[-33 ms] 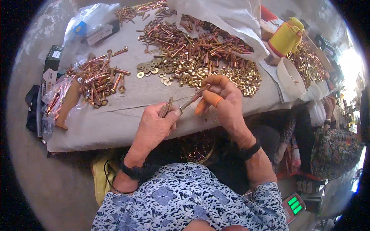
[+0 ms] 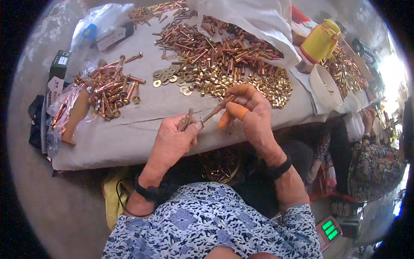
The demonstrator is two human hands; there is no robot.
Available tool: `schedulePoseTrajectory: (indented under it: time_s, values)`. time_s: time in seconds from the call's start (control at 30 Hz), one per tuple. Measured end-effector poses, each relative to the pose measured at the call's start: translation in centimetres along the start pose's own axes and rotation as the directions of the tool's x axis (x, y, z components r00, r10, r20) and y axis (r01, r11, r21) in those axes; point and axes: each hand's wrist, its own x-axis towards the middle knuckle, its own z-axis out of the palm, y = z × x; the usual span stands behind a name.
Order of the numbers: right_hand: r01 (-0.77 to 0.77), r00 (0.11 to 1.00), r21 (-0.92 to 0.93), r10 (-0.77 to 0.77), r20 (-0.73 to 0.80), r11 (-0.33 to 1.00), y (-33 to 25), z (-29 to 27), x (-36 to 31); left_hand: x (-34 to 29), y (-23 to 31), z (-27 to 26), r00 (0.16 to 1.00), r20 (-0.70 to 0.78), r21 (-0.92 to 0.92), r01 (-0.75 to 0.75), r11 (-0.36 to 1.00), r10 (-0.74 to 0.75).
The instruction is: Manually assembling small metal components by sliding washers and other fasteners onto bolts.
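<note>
Above the near edge of the table, my left hand (image 2: 172, 139) is closed around a couple of short metal bolts (image 2: 186, 121) that stick up from its fingers. Its thumb and fingertip also pinch one end of a longer bolt (image 2: 212, 113), where a washer-like ring shows. My right hand (image 2: 255, 113), with orange covers on some fingers, has the reddish other end of that bolt between its fingers. Just beyond the hands lie a heap of small brass-coloured nuts or sleeves (image 2: 241, 84), flat washers (image 2: 172, 77) and a large pile of coppery bolts (image 2: 194, 45).
Assembled-looking bolts (image 2: 110, 90) lie in a pile at left, beside a plastic bag (image 2: 64, 110) and small boxes (image 2: 59, 64). A white sack (image 2: 254, 21) covers part of the bolts. At right are a yellow jug (image 2: 320, 41), a white tub (image 2: 324, 88) and another person (image 2: 373, 168).
</note>
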Motion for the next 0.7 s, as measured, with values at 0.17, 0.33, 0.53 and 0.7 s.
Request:
schedulePoseTrajectory:
  time_s: [0.17,0.33,0.53,0.7]
  values:
    - [-0.091,0.987,-0.222,0.118,0.110,0.971,-0.1,-0.3,-0.8,-0.2,0.9,-0.4,0.992,0.094,-0.215,0.101,0.971,-0.082]
    - [0.302,0.942,-0.535,-0.164,0.291,0.789,0.6,0.2,-0.9,-0.2,0.7,-0.3,0.982,0.187,-0.133,0.006,0.991,0.020]
    - [0.170,0.982,-0.524,-0.098,0.163,0.834,1.1,0.6,0.4,-0.5,0.7,-1.5,1.000,0.002,-0.039,0.026,0.999,-0.026]
    - [0.470,0.839,-0.791,-0.478,0.261,0.391,4.3,1.2,3.7,-0.1,1.2,-2.8,0.997,-0.073,-0.007,0.029,1.000,-0.030]
